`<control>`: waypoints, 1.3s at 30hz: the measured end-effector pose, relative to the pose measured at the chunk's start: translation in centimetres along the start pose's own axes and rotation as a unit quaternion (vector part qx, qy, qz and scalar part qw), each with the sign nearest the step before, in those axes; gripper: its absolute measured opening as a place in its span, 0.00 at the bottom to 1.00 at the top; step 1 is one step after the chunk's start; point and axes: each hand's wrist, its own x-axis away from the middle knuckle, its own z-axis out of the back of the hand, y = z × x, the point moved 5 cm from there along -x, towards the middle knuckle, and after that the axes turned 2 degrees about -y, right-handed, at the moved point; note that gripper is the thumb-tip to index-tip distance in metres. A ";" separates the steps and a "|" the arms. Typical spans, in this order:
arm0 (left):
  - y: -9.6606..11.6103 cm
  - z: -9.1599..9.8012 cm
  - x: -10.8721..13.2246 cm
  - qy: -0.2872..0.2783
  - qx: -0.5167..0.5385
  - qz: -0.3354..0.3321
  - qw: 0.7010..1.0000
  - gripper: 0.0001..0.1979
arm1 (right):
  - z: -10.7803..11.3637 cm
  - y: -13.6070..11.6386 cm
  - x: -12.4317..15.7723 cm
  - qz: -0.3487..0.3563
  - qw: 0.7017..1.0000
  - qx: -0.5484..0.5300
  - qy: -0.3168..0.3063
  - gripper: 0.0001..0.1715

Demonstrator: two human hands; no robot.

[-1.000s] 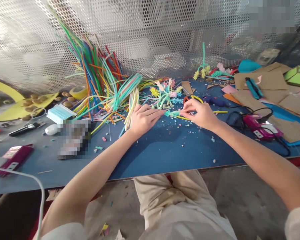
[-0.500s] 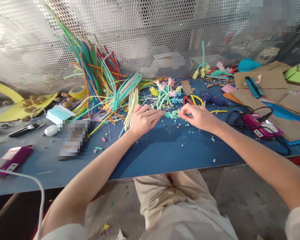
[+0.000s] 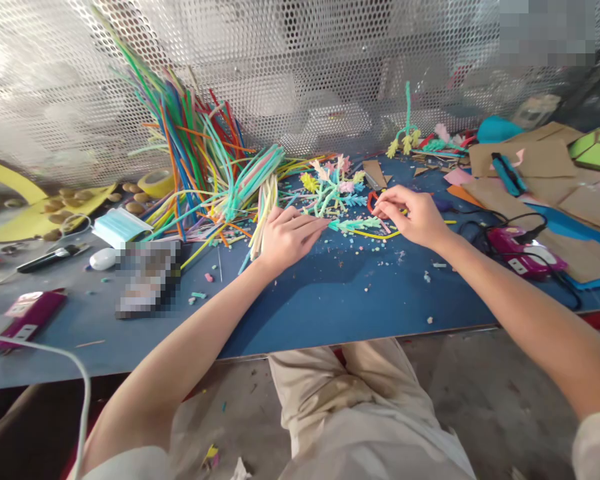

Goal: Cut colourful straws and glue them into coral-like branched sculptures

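My left hand rests on the blue table and pinches one end of a short teal pipe-cleaner piece. My right hand is curled just to the right of that piece, fingertips pinched near red-handled scissors and a thin yellow stem; what it grips is too small to name. Behind the hands lies a cluster of finished pastel pipe-cleaner shapes.
A big bundle of coloured pipe cleaners leans on the perforated metal screen. A pink glue gun with black cord lies right, brown card sheets behind it. A face mask, tape roll and cutter lie left.
My right hand has moved up and to the right, away from the teal piece toward the scissors. The teal piece now lies stretched out from my left fingertips.
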 end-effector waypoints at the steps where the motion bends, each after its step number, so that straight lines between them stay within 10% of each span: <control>1: 0.0 0.0 0.0 0.002 -0.001 -0.001 1.000 0.13 | -0.1 0.0 -0.1 0.006 1.000 0.016 -0.012 0.16; 11: 0.1 -0.4 0.1 0.000 -0.006 -0.002 1.000 0.12 | -1.8 0.0 0.0 0.006 0.994 0.059 -0.086 0.17; 18: 0.0 -0.6 0.1 -0.012 -0.003 -0.002 1.000 0.14 | 1.5 1.6 -0.8 -0.063 0.991 0.120 0.007 0.17; 23: 0.2 -0.4 0.0 0.006 -0.009 -0.001 1.000 0.13 | 4.6 4.6 -0.9 -0.150 0.957 0.248 0.007 0.16; 31: 0.2 -0.5 0.1 0.006 -0.003 0.005 1.000 0.14 | 0.9 6.6 -1.9 -0.179 0.906 0.369 -0.102 0.20; 39: 0.4 -0.5 0.2 0.017 0.012 0.007 1.000 0.13 | 2.3 8.7 -2.8 -0.238 0.848 0.449 -0.146 0.42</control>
